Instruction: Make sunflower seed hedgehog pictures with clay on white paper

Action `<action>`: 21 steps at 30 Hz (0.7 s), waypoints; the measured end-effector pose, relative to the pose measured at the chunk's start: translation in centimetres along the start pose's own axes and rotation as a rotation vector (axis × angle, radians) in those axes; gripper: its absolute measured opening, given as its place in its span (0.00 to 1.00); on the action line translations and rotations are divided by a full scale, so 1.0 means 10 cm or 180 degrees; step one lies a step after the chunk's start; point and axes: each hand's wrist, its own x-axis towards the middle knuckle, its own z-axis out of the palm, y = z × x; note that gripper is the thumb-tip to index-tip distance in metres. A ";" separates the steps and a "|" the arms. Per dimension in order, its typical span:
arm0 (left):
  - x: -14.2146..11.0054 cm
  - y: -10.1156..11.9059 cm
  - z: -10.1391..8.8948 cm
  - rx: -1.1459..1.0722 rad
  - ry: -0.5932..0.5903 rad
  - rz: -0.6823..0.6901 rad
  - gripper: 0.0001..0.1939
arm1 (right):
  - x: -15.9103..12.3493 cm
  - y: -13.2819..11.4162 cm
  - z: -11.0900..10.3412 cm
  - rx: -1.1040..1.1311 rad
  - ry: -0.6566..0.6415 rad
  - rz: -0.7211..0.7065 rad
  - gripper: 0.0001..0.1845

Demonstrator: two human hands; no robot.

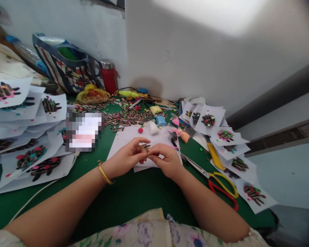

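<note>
Over a white sheet of paper (pixel 119 145), my left hand (pixel 128 154) and my right hand (pixel 167 159) meet fingertip to fingertip. Both are closed in a pinch around something small, mostly hidden by the fingers. Striped seeds (pixel 145 146) show just behind the fingertips, on or above the sheet. Toward the sheet's far edge sit a small red ball (pixel 140 130) and a white lump of soft clay (pixel 153 128). Past them are a blue lump (pixel 160 120), a yellow lump (pixel 156 109), a pink lump (pixel 175 121) and an orange lump (pixel 184 136).
Scissors (pixel 208 175) and a yellow cutter (pixel 215 154) lie right of my right hand. Loose seeds (pixel 126 116) spread behind. Sheets with seed figures overlap at left (pixel 54 144) and right (pixel 252 168). A phone (pixel 84 132), red flask (pixel 108 77) and bag (pixel 64 65) stand left.
</note>
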 end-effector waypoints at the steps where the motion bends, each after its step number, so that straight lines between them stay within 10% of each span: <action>1: 0.00 -0.01 0.00 0.0006 0.0019 0.0011 0.21 | 0.00 0.00 0.00 0.0013 -0.0003 0.0010 0.07; 16: 0.02 -0.06 0.00 0.0316 0.0397 0.0095 0.17 | 0.02 0.06 0.04 0.0034 0.0085 0.0268 0.04; 21: 0.11 -0.07 -0.18 0.2018 0.0927 0.0153 0.14 | 0.03 0.18 0.02 -0.0225 0.0321 0.0167 0.05</action>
